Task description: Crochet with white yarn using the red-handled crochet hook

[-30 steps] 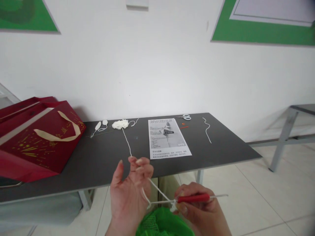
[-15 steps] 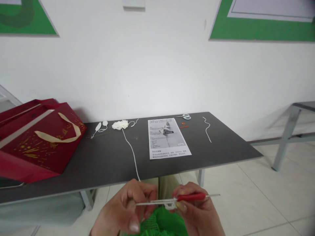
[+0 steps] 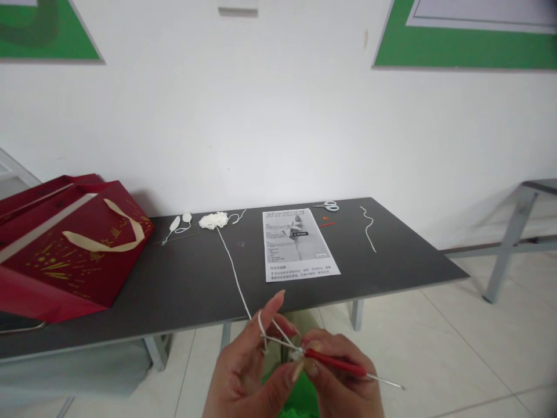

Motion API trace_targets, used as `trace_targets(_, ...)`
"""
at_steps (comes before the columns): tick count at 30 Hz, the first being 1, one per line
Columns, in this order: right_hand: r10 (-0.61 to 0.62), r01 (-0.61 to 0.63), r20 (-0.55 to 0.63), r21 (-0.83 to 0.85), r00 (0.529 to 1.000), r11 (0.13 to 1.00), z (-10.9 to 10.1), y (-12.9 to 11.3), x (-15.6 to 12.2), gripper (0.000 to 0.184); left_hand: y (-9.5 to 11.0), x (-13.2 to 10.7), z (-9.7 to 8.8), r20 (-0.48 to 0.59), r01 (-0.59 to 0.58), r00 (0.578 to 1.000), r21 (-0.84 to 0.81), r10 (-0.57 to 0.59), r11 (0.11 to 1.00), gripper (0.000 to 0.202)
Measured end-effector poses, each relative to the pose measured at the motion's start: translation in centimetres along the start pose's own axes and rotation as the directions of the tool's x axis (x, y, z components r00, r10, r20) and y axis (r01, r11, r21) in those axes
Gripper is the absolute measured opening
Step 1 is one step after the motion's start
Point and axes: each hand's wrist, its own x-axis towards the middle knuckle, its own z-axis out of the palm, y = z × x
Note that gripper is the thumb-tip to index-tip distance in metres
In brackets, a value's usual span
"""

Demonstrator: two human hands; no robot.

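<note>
My right hand [image 3: 343, 371] grips a crochet hook by its red handle [image 3: 335, 363]; one thin metal end points out to the right, the other towards my left hand. At the left end of the handle sits a small white crocheted piece [image 3: 296, 355], partly hidden by fingertips. My left hand [image 3: 256, 360] pinches that piece with its thumb, index finger raised. White yarn [image 3: 235, 273] runs from a loose yarn bundle [image 3: 213, 220] on the table down over the left index finger to the hook.
On the dark table [image 3: 191, 296] lie a printed sheet [image 3: 300, 244], scissors [image 3: 331, 206], small orange items [image 3: 326, 224], a loose yarn strand [image 3: 369, 229] and white leaf-shaped pieces [image 3: 174, 224]. A red gift bag [image 3: 87, 273] stands left. Green fabric [image 3: 304, 395] shows below my hands.
My left hand has turned and moved right, up against the crocheted piece, with its index finger now raised under the yarn. The hook's right end has tilted downward.
</note>
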Motion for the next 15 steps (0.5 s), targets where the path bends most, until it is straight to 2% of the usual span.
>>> trace_targets(6, 0.023, -0.024, 0.005, 0.022, 1.0, 0.999, 0.24, 1.08, -0.09, 0.019, -0.58, -0.15, 0.57, -0.106, 0.036, 0.994, -0.032, -0.039, 0.999, 0.053)
trace_targets(11, -0.027, 0.028, 0.053, -0.028, 0.998, 0.999, 0.36, 0.72, -0.19, 0.021, -0.82, -0.06, 0.57, -0.14, 0.042, 0.989, -0.038, -0.047, 0.998, 0.048)
trace_targets(15, 0.013, -0.01, 0.072, -0.045, 0.997, 0.999, 0.32, 0.48, -0.08, 0.021, -0.69, 0.02, 0.49, -0.134, 0.029, 0.991, -0.012, -0.031, 0.999, 0.051)
